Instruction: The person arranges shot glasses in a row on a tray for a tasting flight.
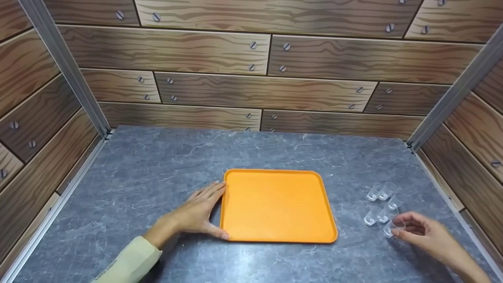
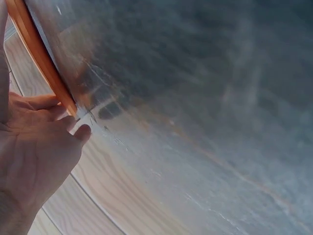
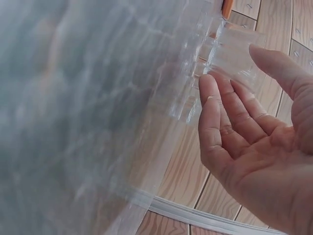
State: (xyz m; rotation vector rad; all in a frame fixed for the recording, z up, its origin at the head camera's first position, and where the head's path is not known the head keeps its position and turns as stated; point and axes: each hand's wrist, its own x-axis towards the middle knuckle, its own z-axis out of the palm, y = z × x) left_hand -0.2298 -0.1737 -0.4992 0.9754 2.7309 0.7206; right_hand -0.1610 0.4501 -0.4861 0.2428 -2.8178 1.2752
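Note:
An orange tray (image 1: 275, 206) lies flat on the grey table. Along its left edge rests my left hand (image 1: 200, 212), fingers spread towards the far corner and thumb at the near one. The left wrist view shows that hand (image 2: 39, 147) against the tray's rim (image 2: 41, 54). To the right of the tray, my right hand (image 1: 426, 234) holds a small clear cup (image 1: 389, 228) between thumb and fingers. From the right wrist, this cup (image 3: 237, 54) appears between the thumb and the fingertips of the hand (image 3: 259, 137).
Several more clear cups (image 1: 383, 192) stand close together just beyond the held one. Marbled grey tabletop (image 1: 188, 153) surrounds the tray. Wood-patterned walls (image 1: 220, 90) close off the back and both sides, with metal rails (image 1: 67, 67) in the corners.

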